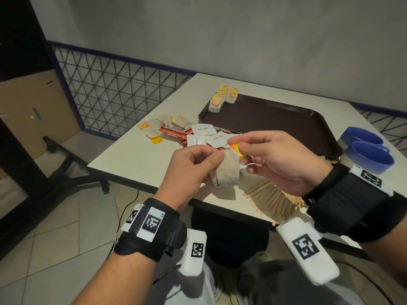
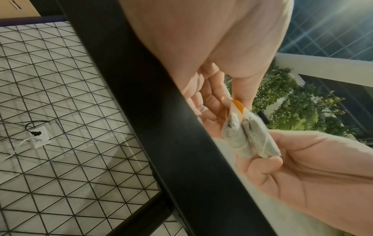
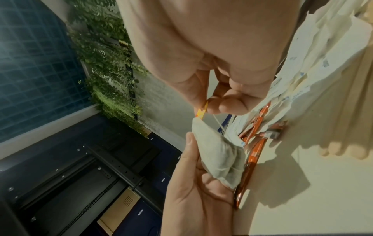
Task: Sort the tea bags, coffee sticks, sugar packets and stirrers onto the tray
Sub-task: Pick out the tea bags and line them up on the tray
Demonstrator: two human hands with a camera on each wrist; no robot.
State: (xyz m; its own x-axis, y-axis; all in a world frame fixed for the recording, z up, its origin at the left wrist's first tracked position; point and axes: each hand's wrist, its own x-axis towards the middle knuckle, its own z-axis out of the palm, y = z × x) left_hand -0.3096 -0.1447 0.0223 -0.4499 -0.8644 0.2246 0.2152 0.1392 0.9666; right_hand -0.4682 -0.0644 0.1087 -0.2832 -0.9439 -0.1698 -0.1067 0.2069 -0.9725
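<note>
Above the table's near edge my left hand (image 1: 214,158) pinches the top of a grey-white tea bag (image 1: 226,172), which hangs down from it. My right hand (image 1: 236,145) pinches that bag's yellow-red tag (image 1: 237,150). In the right wrist view the tag (image 3: 201,111) sits between thumb and finger, with the bag (image 3: 218,153) below it. A dark brown tray (image 1: 286,122) lies beyond, with several tea bags (image 1: 222,97) at its far left corner. Loose tea bags (image 1: 158,128), orange coffee sticks (image 1: 176,132) and white sugar packets (image 1: 203,130) lie left of the tray. Wooden stirrers (image 1: 271,199) fan out under my right wrist.
Two blue bowls (image 1: 372,150) stand on the table's right side, beside the tray. A black wire-mesh fence (image 1: 114,91) runs behind the table to the left. A cardboard box (image 1: 33,111) and a black frame stand on the tiled floor at the left.
</note>
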